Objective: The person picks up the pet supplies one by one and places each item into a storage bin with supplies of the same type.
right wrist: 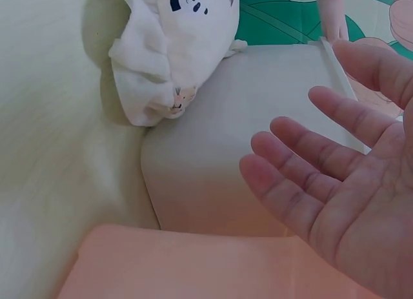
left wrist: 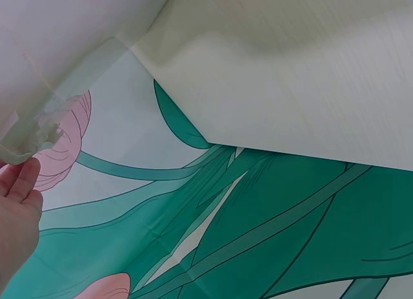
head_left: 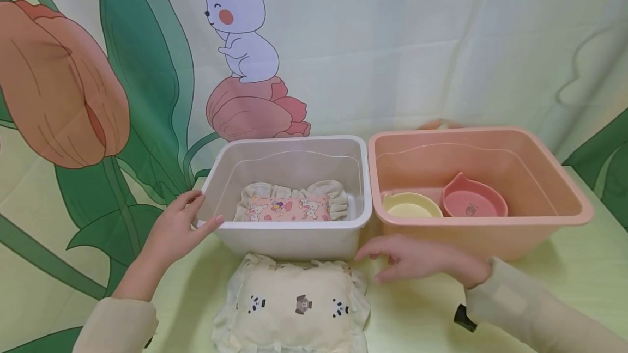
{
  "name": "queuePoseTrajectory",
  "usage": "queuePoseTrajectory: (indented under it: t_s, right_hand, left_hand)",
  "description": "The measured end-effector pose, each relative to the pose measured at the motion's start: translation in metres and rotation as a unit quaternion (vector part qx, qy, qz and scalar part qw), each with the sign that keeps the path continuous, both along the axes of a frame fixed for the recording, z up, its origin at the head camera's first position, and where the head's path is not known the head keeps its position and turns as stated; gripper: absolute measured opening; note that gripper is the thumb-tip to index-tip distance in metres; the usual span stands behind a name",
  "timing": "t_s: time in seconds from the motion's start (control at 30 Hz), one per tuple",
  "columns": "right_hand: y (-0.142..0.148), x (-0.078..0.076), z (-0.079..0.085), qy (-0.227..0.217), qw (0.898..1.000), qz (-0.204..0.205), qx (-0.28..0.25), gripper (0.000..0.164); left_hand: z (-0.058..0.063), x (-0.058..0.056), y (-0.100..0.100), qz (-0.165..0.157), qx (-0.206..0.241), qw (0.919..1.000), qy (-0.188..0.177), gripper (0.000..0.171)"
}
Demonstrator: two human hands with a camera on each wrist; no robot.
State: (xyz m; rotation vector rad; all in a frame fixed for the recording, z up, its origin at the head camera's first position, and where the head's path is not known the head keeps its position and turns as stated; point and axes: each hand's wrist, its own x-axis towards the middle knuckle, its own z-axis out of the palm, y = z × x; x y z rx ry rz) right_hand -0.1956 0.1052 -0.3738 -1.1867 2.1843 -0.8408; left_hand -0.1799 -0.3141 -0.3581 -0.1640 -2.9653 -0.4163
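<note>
A white plastic bin [head_left: 289,241] holds a small pink pillow [head_left: 289,208] with bunny prints and a cream ruffle. My left hand [head_left: 179,227] touches that bin's front left corner, thumb over the front rim; in the left wrist view its fingertips [left wrist: 29,173] meet the rim from outside. In front of the bin lies a cream pillow [head_left: 294,304] with panda and dog prints. Close to the bin's front right corner hovers my right hand [head_left: 404,257], its fingers loosely spread and palm bare in the right wrist view.
A pink bin [head_left: 471,236] stands right beside the white one, holding a yellow dish [head_left: 412,206] and a pink dish [head_left: 473,200]. Behind the pale green table [head_left: 412,320] hangs a curtain [head_left: 392,42] printed with tulips and a rabbit.
</note>
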Motion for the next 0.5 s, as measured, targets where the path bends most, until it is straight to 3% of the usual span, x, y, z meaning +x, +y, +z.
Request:
queuePoseTrajectory:
  t_s: [0.5]
  right_hand:
    - [-0.004, 0.002, -0.020, -0.029, 1.000, -0.006, -0.005, 0.046]
  left_hand:
    - [-0.002, -0.001, -0.001, 0.003, -0.002, 1.0000, 0.000, 0.078]
